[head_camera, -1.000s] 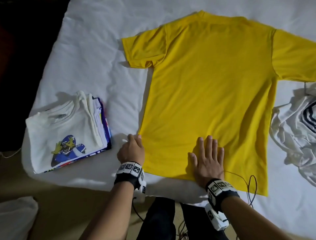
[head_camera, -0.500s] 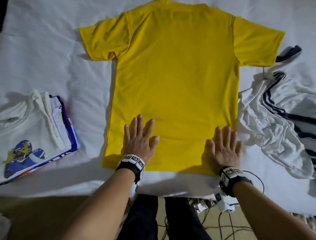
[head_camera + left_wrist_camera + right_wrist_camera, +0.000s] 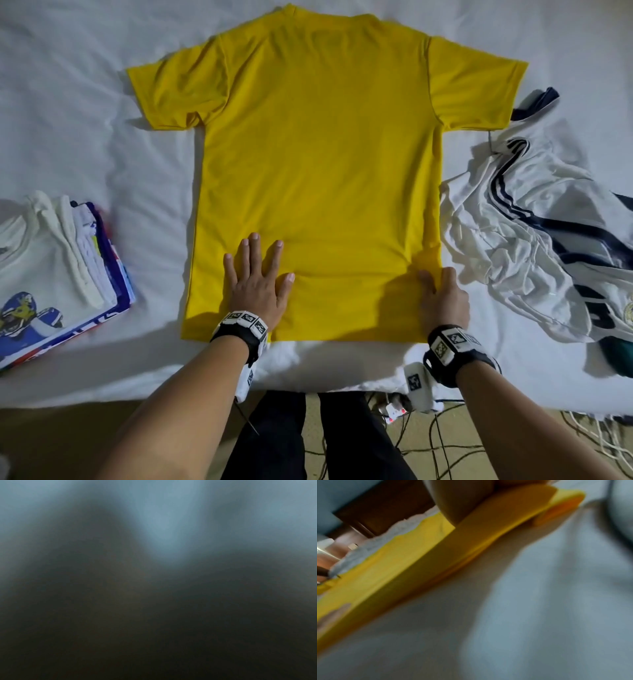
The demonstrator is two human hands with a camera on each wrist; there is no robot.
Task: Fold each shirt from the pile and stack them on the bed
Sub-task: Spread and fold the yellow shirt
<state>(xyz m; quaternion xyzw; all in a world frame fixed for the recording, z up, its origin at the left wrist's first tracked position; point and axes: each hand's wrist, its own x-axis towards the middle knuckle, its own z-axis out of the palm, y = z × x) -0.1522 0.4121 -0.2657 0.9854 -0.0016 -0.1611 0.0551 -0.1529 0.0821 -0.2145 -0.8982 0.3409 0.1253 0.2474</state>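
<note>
yellow shirt (image 3: 318,178) flat on the bed (image 3: 85,102), long axis running away from the hands.
left hand (image 3: 257,284) pressed flat near the hem; right hand (image 3: 443,298) pinching its right edge.

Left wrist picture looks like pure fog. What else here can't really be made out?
- Left wrist view: all dark blur; nothing identifiable.
- Head view: folded stack cut off by the left edge, so its shirts can't be counted.
- Head view: white striped shirt crumpled and cut off on the right.
- Right wrist view: right hand blurred on yellow shirt.
</note>
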